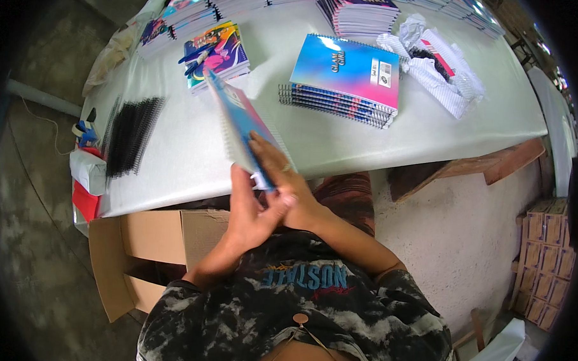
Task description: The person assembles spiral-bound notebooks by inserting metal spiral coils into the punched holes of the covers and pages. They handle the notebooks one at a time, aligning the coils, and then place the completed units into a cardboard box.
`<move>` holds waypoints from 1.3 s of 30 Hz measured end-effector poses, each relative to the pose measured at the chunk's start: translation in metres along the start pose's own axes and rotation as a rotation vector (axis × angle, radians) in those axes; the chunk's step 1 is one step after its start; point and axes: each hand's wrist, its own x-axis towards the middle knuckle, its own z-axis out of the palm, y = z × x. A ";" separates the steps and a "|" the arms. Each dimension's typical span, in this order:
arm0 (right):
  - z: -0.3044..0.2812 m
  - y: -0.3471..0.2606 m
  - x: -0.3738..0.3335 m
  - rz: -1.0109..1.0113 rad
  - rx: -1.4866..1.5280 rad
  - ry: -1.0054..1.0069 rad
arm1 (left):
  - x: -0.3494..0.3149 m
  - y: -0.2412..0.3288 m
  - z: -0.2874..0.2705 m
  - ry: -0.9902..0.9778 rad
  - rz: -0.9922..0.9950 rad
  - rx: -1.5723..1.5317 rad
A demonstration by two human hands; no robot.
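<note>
Notebook's up over the white table's near edge, lower end pinched in the left hand, right hand holding too, fingers together along the cover. Blue-pink pile just right, crumpled paper past that. Pens on a small stack behind, coils off left. Open box down low, concrete floor, cartons far right.

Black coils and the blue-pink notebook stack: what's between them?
In the head view, the notebook held by the left hand and right hand, over the white tabletop; the small notebook pile sits farther back.
</note>
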 end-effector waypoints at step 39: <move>-0.078 0.026 0.048 0.143 0.223 0.227 | 0.077 -0.105 -0.040 0.186 -0.019 -0.004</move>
